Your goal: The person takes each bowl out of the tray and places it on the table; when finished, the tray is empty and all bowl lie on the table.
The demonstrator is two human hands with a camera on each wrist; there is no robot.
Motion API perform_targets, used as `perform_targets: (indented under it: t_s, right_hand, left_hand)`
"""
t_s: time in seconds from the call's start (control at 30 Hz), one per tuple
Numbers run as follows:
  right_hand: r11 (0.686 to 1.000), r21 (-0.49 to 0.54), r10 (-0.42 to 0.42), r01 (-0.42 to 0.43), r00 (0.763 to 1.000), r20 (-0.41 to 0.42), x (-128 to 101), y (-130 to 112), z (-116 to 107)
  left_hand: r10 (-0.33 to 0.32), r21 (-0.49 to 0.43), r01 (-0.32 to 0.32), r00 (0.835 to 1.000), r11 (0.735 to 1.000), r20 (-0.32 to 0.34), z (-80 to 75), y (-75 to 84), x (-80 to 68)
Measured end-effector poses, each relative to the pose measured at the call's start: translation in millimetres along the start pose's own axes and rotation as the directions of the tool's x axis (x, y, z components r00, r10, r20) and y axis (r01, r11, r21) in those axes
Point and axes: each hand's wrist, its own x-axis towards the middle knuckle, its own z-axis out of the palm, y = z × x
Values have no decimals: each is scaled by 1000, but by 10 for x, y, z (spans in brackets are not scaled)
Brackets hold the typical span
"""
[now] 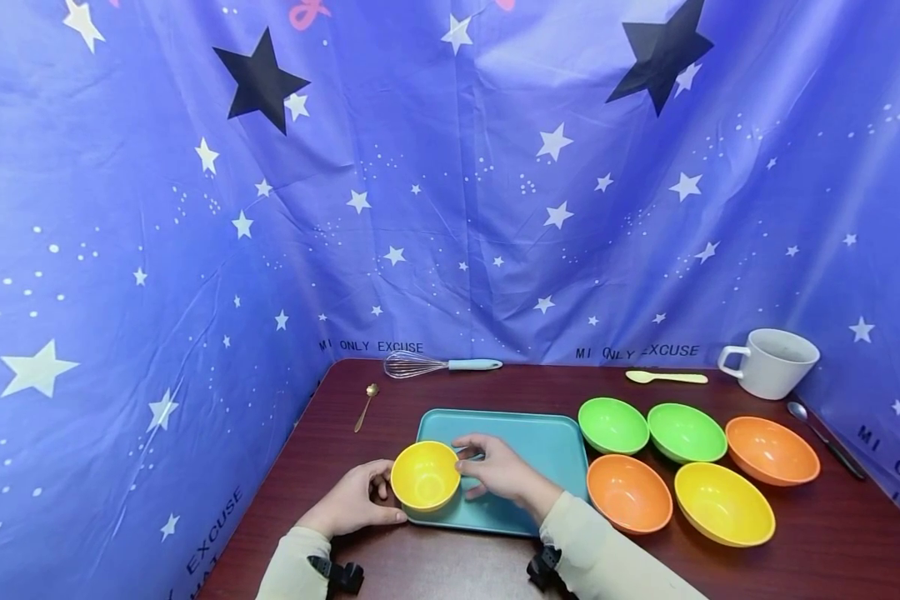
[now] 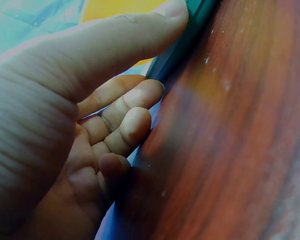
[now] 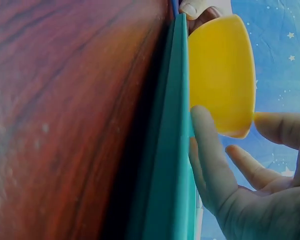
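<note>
A small yellow bowl (image 1: 424, 477) stands upright on the left end of a teal tray (image 1: 525, 471). My left hand (image 1: 356, 500) is at the bowl's left side, its thumb by the tray's near left corner. In the left wrist view, the other fingers (image 2: 135, 122) bend loosely, with nothing in the palm. My right hand (image 1: 498, 471) is at the bowl's right side. In the right wrist view, one fingertip of the right hand (image 3: 260, 185) meets the bowl's rim, and another finger extends beside the bowl's lower wall.
Right of the tray stand two green bowls (image 1: 612, 426) (image 1: 687, 432), two orange bowls (image 1: 629, 493) (image 1: 772, 451) and a larger yellow bowl (image 1: 723, 505). Farther back are a whisk (image 1: 442, 365), a gold spoon (image 1: 367, 407), a pale yellow spoon (image 1: 666, 377), a white mug (image 1: 778, 363) and a dark-handled spoon (image 1: 825, 439).
</note>
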Motion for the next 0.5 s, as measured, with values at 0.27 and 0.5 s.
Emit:
perform_targets:
  t_s: [0.27, 0.5]
  right_hand:
    - [996, 82, 33, -36, 999, 33, 47, 42, 42]
    - [991, 127, 27, -30, 999, 24, 58, 34, 77]
  left_hand:
    - [3, -17, -3, 1000, 1000, -1, 3, -9, -5]
    - [1, -8, -1, 1000, 1000, 5, -1, 16, -1]
